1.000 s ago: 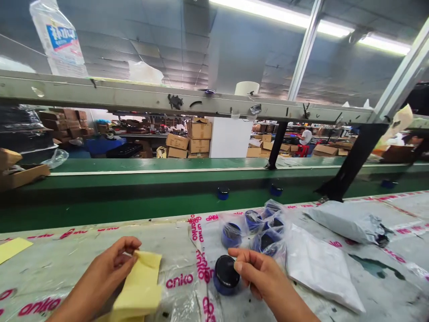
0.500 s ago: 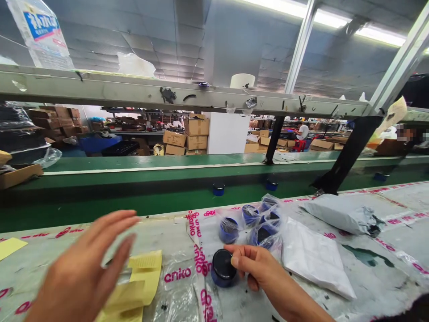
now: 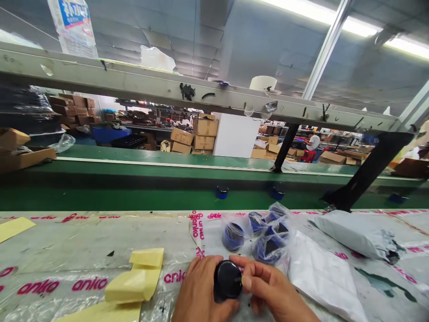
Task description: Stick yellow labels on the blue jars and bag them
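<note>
Since the earlier frame, the left hand (image 3: 201, 290) has left the yellow papers and crossed to the right hand (image 3: 271, 286). Both now hold a black-lidded blue jar (image 3: 228, 281) between them, low over the bench, with the lid turned up towards the camera. The left hand presses against the jar's near side, while the right thumb and fingers pinch its far edge. The hands hide most of the blue body, and no bag shows around it.

Just beyond the jar, several bagged jars (image 3: 257, 222) sit in a loose cluster in clear plastic, their wrapping still on. To its right lies a flat white mailer bag (image 3: 321, 281), with a fuller grey mailer bag (image 3: 351, 235) farther along. Left of the jar are the folded yellow papers (image 3: 134, 277), not touching the hands, and a lone yellow sheet (image 3: 13, 228) lies farther off by the bench edge. Everything rests on a printed plastic sheet (image 3: 87, 284).

Past the jar, nothing stands between it and the green conveyor (image 3: 134, 197), which carries two small blue jars (image 3: 221, 192). Well behind the conveyor are stacked cardboard cartons (image 3: 204, 134), and a co-worker (image 3: 313, 142) sits in the far distance.
</note>
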### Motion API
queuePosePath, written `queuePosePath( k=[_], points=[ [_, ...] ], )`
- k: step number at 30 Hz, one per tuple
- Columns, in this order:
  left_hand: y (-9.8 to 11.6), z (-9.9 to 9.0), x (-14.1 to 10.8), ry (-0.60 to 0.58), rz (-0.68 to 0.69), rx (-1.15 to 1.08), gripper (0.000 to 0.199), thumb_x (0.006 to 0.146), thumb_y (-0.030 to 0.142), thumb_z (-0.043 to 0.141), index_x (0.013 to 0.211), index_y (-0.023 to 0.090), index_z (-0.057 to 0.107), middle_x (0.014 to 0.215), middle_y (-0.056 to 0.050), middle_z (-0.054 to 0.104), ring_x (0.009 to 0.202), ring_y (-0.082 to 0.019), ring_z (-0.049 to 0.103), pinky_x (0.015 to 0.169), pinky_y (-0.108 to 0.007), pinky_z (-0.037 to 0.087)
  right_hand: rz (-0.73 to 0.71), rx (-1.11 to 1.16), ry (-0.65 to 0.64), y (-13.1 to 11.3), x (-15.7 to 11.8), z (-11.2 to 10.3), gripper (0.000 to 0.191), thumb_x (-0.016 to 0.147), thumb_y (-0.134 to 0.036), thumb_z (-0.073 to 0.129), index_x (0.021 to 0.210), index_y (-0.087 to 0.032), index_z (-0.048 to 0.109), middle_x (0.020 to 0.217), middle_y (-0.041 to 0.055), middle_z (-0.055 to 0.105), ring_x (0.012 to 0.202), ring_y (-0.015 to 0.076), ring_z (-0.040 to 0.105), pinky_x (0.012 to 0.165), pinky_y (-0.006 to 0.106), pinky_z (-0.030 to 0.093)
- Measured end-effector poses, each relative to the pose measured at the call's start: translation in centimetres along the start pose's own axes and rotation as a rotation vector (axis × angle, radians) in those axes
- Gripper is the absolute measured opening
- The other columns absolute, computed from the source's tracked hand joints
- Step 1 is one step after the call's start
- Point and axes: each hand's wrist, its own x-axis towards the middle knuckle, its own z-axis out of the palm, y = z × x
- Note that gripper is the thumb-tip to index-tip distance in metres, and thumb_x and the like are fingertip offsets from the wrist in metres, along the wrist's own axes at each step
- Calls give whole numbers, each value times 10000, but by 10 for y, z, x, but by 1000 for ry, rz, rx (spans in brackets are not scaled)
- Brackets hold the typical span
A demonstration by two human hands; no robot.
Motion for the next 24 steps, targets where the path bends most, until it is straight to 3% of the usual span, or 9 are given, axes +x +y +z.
queuePosePath(
  k=[3,6,9,11,13,17,24],
  points=[
    [-3,6,-1,33,67,-82,560,586,97,681,1127,238,653,1173,-65,717,1116,-310,648,1030,-495,487,-5,-43,8,6,0,-3,410,697,-522,789,657,-145,633,1309,117,632,516,49,460,500,234,359],
    [-12,15,-4,30,120,-163,528,651,122,649,1162,252,626,1221,-66,694,1107,-278,665,971,-423,535,-15,-158,37,1,-5,-1,389,715,-516,759,648,-153,635,1312,121,635,553,85,503,496,241,341],
    [-21,21,-6,34,74,-194,689,696,192,668,1363,248,508,1317,-93,665,1188,-292,648,1028,-441,514,-22,-276,55,-10,-9,5,341,727,-491,735,642,-173,643,1225,120,683,818,226,638,625,280,433],
    [-24,23,-7,24,36,-189,807,685,201,683,1449,241,422,1362,-105,646,1227,-304,632,1061,-459,495,-29,-308,61,-16,-12,9,312,735,-471,716,637,-186,637,1156,118,710,1046,315,620,803,341,461],
    [-26,23,-8,4,16,-171,795,684,191,677,1439,249,436,1374,-97,641,1238,-305,628,1068,-462,494,-37,-313,73,-21,-13,12,284,740,-443,703,630,-195,619,1132,114,719,1185,352,559,949,390,410],
    [-27,22,-7,-13,22,-130,745,709,172,654,1420,255,448,1420,-86,609,1280,-292,600,1084,-459,486,-46,-288,76,-22,-11,15,216,741,-372,686,642,-200,601,1150,105,715,1287,344,488,1045,388,311],
    [-25,17,-8,-39,33,-120,685,738,179,636,1401,256,483,1421,-95,606,1280,-284,597,1092,-472,473,-44,-272,88,-21,-11,17,151,728,-317,657,648,-196,618,1084,102,722,1290,334,492,1026,376,315]
  ],
)
